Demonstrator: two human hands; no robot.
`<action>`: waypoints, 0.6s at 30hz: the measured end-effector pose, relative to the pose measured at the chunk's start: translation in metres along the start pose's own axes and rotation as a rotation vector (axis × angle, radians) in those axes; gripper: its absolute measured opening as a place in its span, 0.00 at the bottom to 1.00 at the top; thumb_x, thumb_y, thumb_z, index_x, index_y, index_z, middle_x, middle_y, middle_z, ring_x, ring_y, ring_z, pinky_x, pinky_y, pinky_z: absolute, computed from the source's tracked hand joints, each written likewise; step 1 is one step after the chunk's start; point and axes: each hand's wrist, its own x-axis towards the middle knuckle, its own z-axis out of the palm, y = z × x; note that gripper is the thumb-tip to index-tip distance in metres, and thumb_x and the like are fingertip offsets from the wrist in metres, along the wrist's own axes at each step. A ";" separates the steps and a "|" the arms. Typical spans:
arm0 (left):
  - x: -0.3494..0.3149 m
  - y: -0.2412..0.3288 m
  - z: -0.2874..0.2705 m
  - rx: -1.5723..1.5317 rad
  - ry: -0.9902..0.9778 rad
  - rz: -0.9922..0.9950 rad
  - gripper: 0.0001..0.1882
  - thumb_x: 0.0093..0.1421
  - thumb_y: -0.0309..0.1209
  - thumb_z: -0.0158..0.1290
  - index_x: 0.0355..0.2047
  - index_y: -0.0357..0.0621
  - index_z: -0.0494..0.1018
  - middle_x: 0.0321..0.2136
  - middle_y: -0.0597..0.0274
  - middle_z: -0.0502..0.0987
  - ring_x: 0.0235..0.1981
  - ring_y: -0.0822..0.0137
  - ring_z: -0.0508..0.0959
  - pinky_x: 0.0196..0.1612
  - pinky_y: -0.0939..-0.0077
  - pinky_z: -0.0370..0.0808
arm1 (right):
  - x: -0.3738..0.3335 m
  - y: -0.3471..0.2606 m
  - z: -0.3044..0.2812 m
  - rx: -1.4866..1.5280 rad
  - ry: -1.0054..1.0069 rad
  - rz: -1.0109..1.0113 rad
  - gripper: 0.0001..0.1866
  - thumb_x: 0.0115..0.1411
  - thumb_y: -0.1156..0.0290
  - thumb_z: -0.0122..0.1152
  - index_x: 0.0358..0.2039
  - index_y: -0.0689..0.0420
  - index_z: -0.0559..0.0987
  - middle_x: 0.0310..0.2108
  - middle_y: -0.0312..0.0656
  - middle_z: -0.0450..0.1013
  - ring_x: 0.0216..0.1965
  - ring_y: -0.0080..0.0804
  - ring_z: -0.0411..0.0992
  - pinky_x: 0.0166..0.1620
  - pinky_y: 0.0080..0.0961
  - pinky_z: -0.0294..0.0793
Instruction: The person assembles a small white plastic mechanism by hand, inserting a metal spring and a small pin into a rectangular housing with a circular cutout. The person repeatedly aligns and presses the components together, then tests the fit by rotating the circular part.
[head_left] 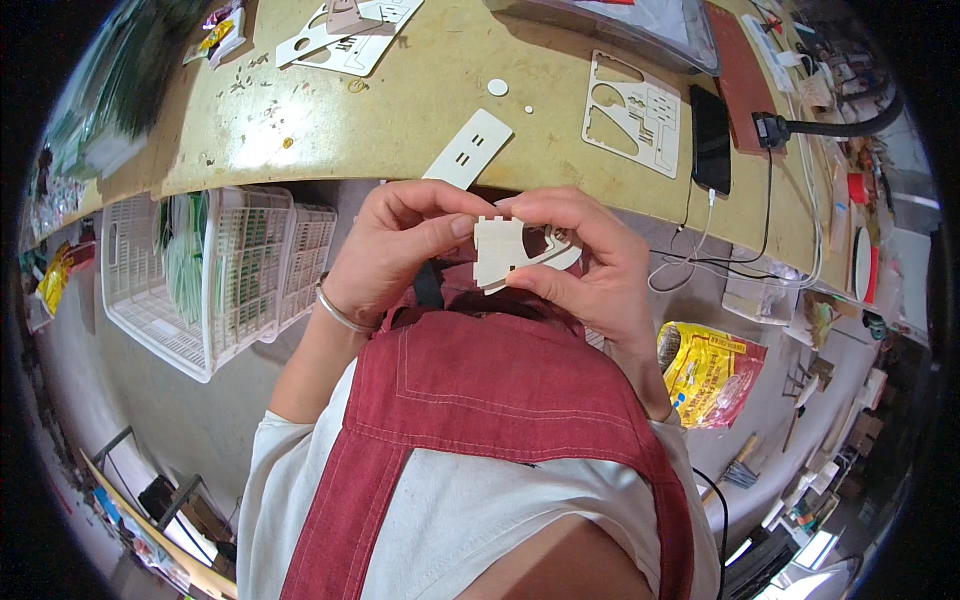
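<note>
Between my hands, above the table's near edge, is a pale notched wooden cut-out piece (pixel 497 250) with square teeth along its top and a curved opening on its right. My left hand (pixel 412 232) pinches its upper left corner between thumb and index finger. Closed on the right part is my right hand (pixel 597 250), its thumb at the lower edge and its index finger along the top. The fingers hide some of the piece, so I cannot tell whether it is one part or several joined. Just beyond lies a flat pale strip (pixel 488 128) with slots, partly behind my left hand.
On the yellowish table (pixel 400 130) lie a cut-out sheet (pixel 660 158), a black phone (pixel 711 140) with a cable, a small white disc (pixel 498 88), more cut sheets (pixel 350 58) and a plastic bin (pixel 610 30). White crates (pixel 207 290) and a yellow-red bag (pixel 710 375) are below.
</note>
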 end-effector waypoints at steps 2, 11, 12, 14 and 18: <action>0.001 0.003 0.003 -0.012 0.004 -0.011 0.11 0.69 0.23 0.61 0.50 0.31 0.83 0.45 0.54 0.87 0.42 0.69 0.86 0.49 0.73 0.85 | 0.000 -0.002 0.000 0.026 -0.004 0.008 0.25 0.56 0.76 0.81 0.55 0.59 0.84 0.53 0.42 0.80 0.52 0.30 0.79 0.54 0.27 0.77; -0.004 0.005 0.008 -0.011 0.008 -0.008 0.12 0.68 0.23 0.62 0.51 0.32 0.83 0.45 0.55 0.87 0.44 0.69 0.86 0.52 0.73 0.84 | 0.000 -0.001 0.002 -0.005 0.000 0.033 0.26 0.55 0.75 0.82 0.54 0.59 0.84 0.52 0.42 0.81 0.51 0.31 0.80 0.54 0.27 0.78; -0.003 0.005 0.007 0.001 0.017 -0.011 0.12 0.68 0.23 0.62 0.51 0.32 0.83 0.45 0.56 0.87 0.44 0.69 0.86 0.51 0.73 0.84 | 0.000 -0.002 0.002 -0.009 -0.001 0.027 0.26 0.55 0.75 0.82 0.54 0.59 0.84 0.52 0.43 0.81 0.51 0.31 0.80 0.54 0.28 0.78; -0.002 0.005 0.006 0.026 0.037 -0.018 0.12 0.68 0.22 0.62 0.50 0.32 0.83 0.44 0.56 0.87 0.43 0.70 0.86 0.50 0.74 0.83 | 0.001 -0.002 0.002 -0.016 -0.004 0.017 0.26 0.55 0.75 0.81 0.54 0.60 0.84 0.52 0.44 0.81 0.52 0.33 0.80 0.54 0.28 0.79; -0.003 0.005 0.002 0.026 0.064 -0.024 0.12 0.67 0.22 0.62 0.50 0.32 0.83 0.44 0.54 0.87 0.43 0.68 0.86 0.50 0.72 0.83 | 0.000 0.001 0.001 -0.106 -0.012 -0.048 0.26 0.54 0.75 0.82 0.54 0.60 0.84 0.54 0.45 0.81 0.53 0.35 0.80 0.55 0.29 0.79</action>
